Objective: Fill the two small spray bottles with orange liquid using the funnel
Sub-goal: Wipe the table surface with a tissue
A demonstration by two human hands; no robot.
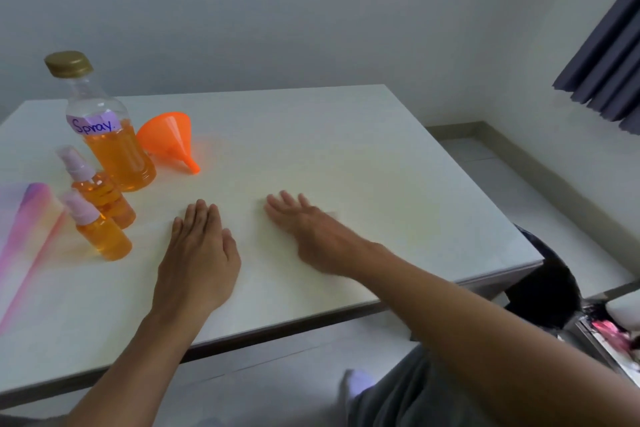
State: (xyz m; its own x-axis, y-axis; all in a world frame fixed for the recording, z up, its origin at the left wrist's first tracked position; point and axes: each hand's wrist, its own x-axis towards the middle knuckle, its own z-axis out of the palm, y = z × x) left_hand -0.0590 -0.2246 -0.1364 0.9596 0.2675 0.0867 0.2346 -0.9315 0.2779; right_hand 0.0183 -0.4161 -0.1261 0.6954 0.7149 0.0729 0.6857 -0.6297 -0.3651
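So both hands were flat on the white desk (346,149), palms down, holding nothing. The left hand (199,250) had its fingers (201,215) stretched out and close together. The right hand (311,236) had its fingers (284,203) a bit more fanned and looked slightly blurred, so I couldn't tell more than that.

All the task stuff sat off to the left of both hands, so the left hand was clearly the nearer one. Closest to it was the nearer small clear plastic spray bottle with a pinkish pump top (100,230), standing upright just to the left of the left hand's fingers. The second small spray bottle of the same kind (100,192) stood right behind it, the two close enough that I couldn't tell if they touched. Both already looked full of orange liquid with the tops on, so I'd guess the filling was basically done.

Behind those stood the big clear plastic bottle with a gold cap and a "Spray" label (104,128), upright, capped, around half full of orange. The translucent orange plastic funnel (169,139) lay on its side just right of it, spout pointing toward the person and a bit to the right. A pink and purple striped sheet (24,236) sat at the far left edge.
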